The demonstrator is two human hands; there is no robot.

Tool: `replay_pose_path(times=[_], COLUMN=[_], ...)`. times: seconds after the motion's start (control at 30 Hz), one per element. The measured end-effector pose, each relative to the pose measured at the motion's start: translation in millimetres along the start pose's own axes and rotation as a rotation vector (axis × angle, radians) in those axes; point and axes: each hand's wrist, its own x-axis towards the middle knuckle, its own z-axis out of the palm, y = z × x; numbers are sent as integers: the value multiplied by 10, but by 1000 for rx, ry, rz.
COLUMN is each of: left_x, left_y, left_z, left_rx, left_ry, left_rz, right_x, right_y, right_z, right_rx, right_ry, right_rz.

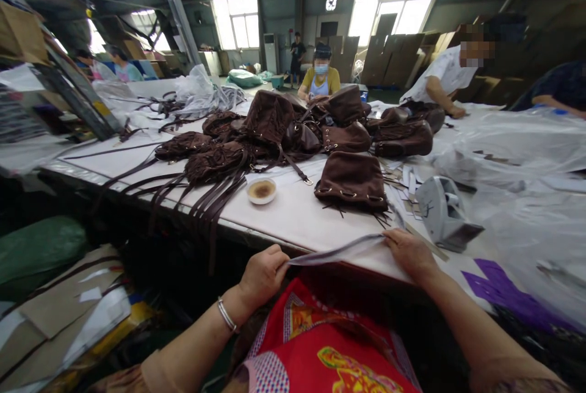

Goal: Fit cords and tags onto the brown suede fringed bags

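A thin, pale translucent strip (336, 251) is stretched between my two hands at the table's front edge. My left hand (264, 272) pinches its left end, with a bracelet on the wrist. Its right end is in the closed fingers of my right hand (409, 251). Just beyond the strip lies a dark brown drawstring pouch (351, 180) with metal eyelets and loose cord ends. A small white bowl (261, 191) with a brownish content stands to its left. Farther back is a heap of brown bags (270, 118), with long straps hanging over the edge.
A grey-white tape dispenser (442, 213) stands right of the pouch. Plastic sheeting (531, 179) and purple material (515, 295) lie at the right. Across the table (293, 216) sits a masked person (320, 79); another leans in at the right. Cardboard (59, 313) lies lower left.
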Motion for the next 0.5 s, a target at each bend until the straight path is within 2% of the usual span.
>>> replay_pose_path(times=[0.07,0.13,0.17,0.27,0.37,0.43,0.5], left_x=[57,133,174,291,360,364,333], left_y=[67,135,173,315,462,514,493], left_z=[-12,24,53,155,231,237,191], left_rx=[70,84,85,89,95,71,-3], left_ry=[25,29,29,13,-18,-46,-128], left_rz=[51,61,59,60,71,77,78], right_x=[-11,-49,-76,-169,-228,-234,-223], right_y=[-131,-385,-559,-1181,-1678,-1804,-1766], right_z=[-116,-264,-336,-485,-504,-481,-463], right_rx=[-74,-78,-39,187,249,180,114], right_ry=[-28,-33,-36,-120,-232,-287,-298], right_rz=[14,-9,-46,-281,-343,-320,-321])
